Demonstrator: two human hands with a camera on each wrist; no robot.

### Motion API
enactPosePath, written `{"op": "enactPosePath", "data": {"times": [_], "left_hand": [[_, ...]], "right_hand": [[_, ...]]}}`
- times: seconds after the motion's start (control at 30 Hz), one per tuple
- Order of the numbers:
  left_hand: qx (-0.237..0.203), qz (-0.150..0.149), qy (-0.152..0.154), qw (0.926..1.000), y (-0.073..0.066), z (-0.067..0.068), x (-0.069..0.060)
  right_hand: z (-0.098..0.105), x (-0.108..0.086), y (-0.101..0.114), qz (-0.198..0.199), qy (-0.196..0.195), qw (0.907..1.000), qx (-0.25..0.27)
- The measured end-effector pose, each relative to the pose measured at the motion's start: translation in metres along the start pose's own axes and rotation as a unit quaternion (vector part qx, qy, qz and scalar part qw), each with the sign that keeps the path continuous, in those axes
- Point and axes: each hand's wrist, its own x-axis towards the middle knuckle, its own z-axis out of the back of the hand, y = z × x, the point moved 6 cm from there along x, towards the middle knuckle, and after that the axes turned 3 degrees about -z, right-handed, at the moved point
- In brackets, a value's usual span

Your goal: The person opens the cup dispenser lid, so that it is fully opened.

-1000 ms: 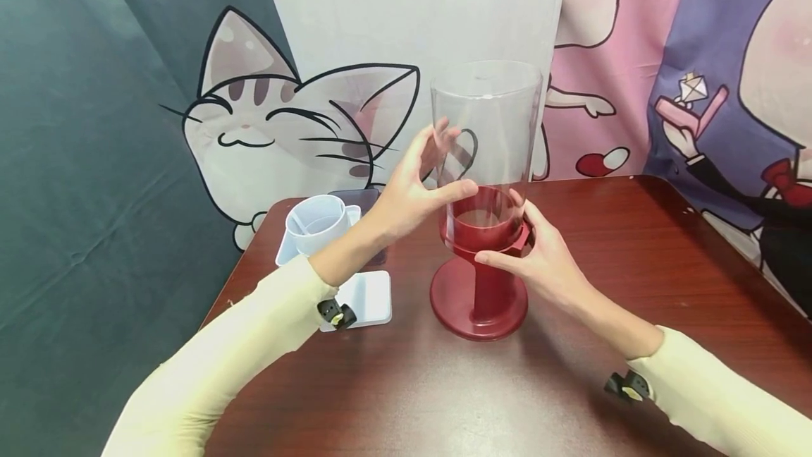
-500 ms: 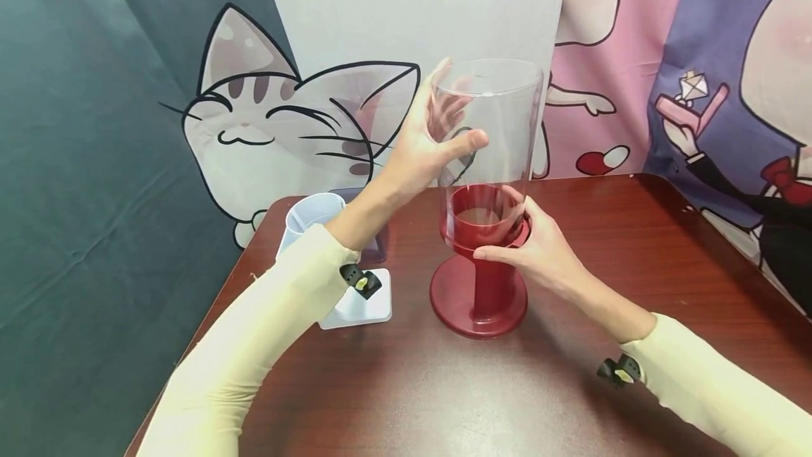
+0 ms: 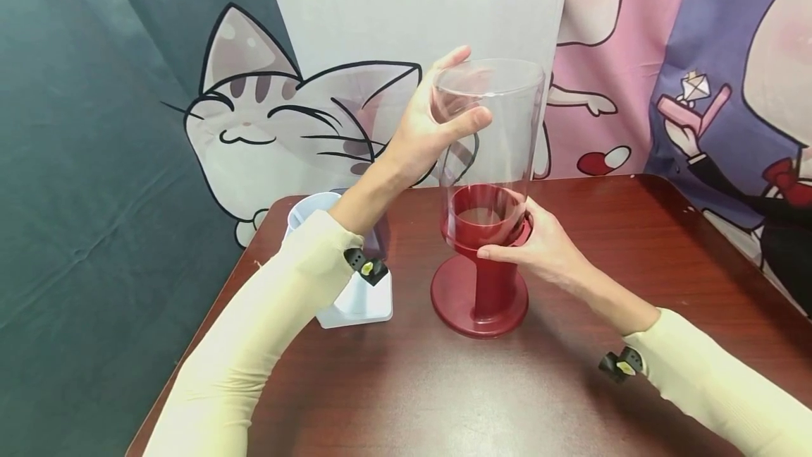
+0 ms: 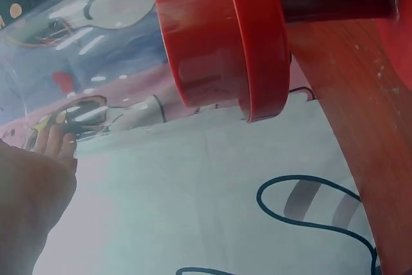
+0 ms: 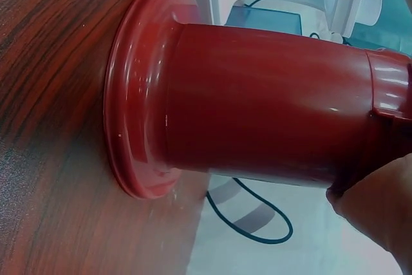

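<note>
A clear cylinder [image 3: 501, 139] stands upright in the ring at the top of a red stand [image 3: 495, 288]. My left hand [image 3: 421, 125] curls round the cylinder's upper left side, thumb in front and fingers behind, near its rim. With my right hand [image 3: 539, 245] I grip the right side of the red ring, the thumb across its front. In the left wrist view the cylinder [image 4: 96, 56] meets the red ring [image 4: 257, 49], with the left hand [image 4: 38, 191] against its wall. The right wrist view shows the stand's column [image 5: 270, 101] and part of the right hand [image 5: 380, 204].
Left of the stand, a white container [image 3: 311, 206] is partly hidden behind my left sleeve. A white flat piece [image 3: 374, 302] lies in front of it, and a dark translucent piece [image 3: 378, 238] beside it. Printed fabric [image 3: 495, 5] hangs behind the brown table [image 3: 603, 231].
My left hand has moved up along the cylinder, from its lower part to near the rim. The right hand, cylinder and stand look almost unmoved.
</note>
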Motion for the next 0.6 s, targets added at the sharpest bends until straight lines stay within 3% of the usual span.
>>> {"op": "enactPosePath", "data": {"times": [0.2,0.6], "left_hand": [[0.024,0.005,0.003,0.9997,-0.001,-0.0003,-0.0011],[0.016,0.0,0.004,0.9999,-0.0025,-0.002,-0.0021]], "right_hand": [[-0.0006,-0.0001,-0.0005,0.0,0.004,0.9999,0.011],[-0.0004,0.0002,0.0005,0.007,-0.005,1.0,-0.002]]}}
